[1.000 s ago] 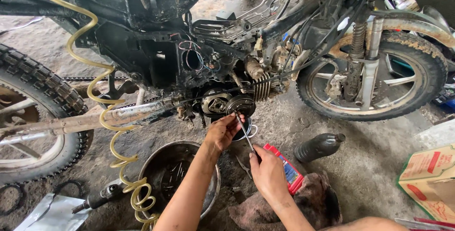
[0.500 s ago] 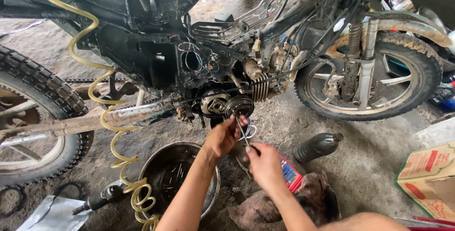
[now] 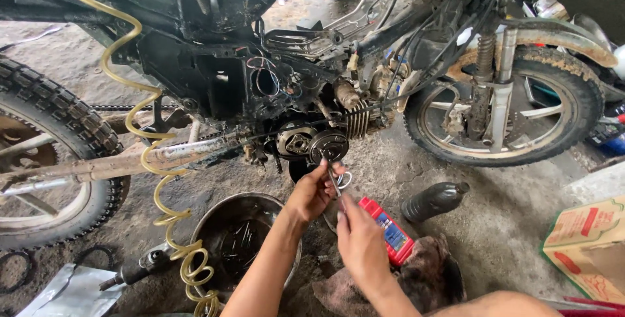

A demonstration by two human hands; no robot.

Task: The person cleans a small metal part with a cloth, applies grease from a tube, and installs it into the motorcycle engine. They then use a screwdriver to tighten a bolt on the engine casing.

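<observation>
While your left hand (image 3: 314, 192) pinches the upper end of a thin metal rod-like tool (image 3: 334, 180), your right hand (image 3: 360, 244) closes around its lower end. That tool sits just below the round grey clutch assembly (image 3: 327, 146) on the stripped black motorcycle engine (image 3: 338, 115). Beneath your left forearm stands a round metal basin (image 3: 242, 235) holding dark oil. Beside your right hand lies a red rectangular oil can (image 3: 388, 232); a black plastic bottle (image 3: 432, 200) lies beyond it. A coiled yellow air hose (image 3: 156, 161) hangs at your left.
</observation>
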